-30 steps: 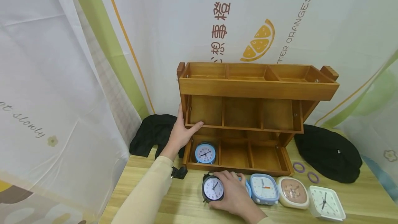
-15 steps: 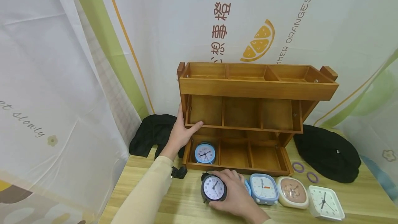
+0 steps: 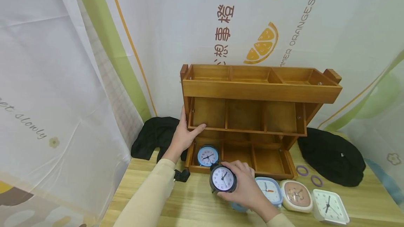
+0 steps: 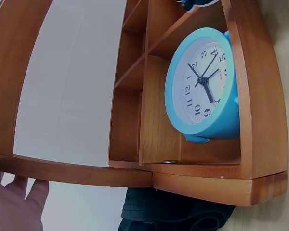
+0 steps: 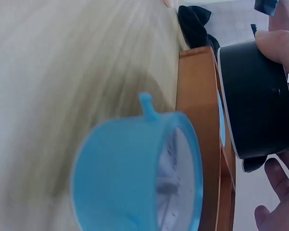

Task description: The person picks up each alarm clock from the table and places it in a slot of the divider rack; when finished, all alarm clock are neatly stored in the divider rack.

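Observation:
A tiered wooden organizer (image 3: 262,92) stands at the back of the table, its trays divided into compartments. My left hand (image 3: 183,137) holds its left side, thumb over the middle tray's front edge and fingers along the outer side. My right hand (image 3: 244,186) grips a black alarm clock (image 3: 222,178) by its body, dial facing up toward me, raised in front of the bottom tray. A round blue alarm clock (image 4: 202,82) sits in that tray's left compartment. Below my right hand, another blue alarm clock (image 5: 120,173) stands on the table, mostly hidden in the head view.
To the right stand a square blue clock (image 3: 269,190), a cream clock with a brown face (image 3: 296,196) and a white square clock (image 3: 330,206). Two purple rings (image 3: 302,170) lie near black cloth (image 3: 329,157). More black cloth (image 3: 154,137) lies at left, near a small black object (image 3: 181,175).
My right hand has lifted the black alarm clock off the table, moving it up and slightly right toward the bottom tray. My left hand stays on the organizer.

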`<state>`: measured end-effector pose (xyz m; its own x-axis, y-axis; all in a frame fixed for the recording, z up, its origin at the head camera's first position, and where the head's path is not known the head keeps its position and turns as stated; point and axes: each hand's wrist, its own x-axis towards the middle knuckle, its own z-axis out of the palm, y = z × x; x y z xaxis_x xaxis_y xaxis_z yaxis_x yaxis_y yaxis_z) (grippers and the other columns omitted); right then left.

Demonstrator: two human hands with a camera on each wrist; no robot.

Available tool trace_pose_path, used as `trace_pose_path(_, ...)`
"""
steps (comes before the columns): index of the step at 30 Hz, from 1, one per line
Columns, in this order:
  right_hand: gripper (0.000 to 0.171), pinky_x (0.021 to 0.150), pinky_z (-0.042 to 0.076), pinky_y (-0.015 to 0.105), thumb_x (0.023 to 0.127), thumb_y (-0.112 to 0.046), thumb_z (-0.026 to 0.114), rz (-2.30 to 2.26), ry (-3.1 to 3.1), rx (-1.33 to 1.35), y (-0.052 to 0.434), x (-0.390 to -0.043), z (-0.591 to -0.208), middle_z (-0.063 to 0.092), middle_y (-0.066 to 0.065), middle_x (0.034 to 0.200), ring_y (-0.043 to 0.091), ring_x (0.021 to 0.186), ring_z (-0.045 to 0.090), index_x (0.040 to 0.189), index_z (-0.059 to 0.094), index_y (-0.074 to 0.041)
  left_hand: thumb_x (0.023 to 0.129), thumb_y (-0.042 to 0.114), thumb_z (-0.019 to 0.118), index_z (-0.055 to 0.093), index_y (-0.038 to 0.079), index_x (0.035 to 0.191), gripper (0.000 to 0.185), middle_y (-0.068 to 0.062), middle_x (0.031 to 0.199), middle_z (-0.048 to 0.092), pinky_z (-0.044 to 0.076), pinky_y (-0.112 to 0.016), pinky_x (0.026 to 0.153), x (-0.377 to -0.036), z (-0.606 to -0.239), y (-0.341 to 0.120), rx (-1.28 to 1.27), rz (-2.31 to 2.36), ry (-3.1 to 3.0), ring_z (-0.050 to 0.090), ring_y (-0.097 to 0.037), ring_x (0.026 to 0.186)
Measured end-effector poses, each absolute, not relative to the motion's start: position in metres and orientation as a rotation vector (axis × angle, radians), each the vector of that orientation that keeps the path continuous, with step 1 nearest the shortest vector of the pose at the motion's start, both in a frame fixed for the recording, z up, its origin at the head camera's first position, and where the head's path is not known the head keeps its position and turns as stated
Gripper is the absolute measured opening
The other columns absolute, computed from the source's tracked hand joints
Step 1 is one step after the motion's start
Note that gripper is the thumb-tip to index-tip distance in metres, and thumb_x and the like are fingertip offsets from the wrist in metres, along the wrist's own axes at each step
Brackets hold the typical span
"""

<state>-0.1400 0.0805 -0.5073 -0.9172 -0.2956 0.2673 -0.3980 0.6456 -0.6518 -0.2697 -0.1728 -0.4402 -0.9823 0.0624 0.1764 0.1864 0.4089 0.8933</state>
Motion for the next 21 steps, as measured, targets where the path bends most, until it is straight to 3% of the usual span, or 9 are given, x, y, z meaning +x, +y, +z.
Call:
trace_pose_path(11,0.09,0.1,0.029,0.059,0.065,-0.041,0.1,1.081,-2.796,0.445,0.102,-0.174,-0.5,0.06,-0.004,0.126,0.023,0.116,0.046,0.144,0.063,-0.019,0.093,0.056,0.075,-0.012,0.052,0.162,0.111,0.007,0.174,0.012,0.025,-0.061,0.122,-0.271,-0.444,-0.173,-0.287,-1.632,-2.498,0.024,-0.027,0.157)
trace_pose_path(21,0.091,0.095,0.031,0.058,0.065,-0.038,0.101,0.999,-2.808,0.407,0.118,-0.191,-0.504,0.061,0.003,0.128,0.028,0.116,0.046,0.145,0.061,-0.017,0.095,0.054,0.073,-0.019,0.047,0.162,0.113,0.0,0.175,-0.005,0.021,-0.061,0.123,-0.27,-0.442,-0.172,-0.261,-1.642,-2.506,0.013,-0.032,0.159)
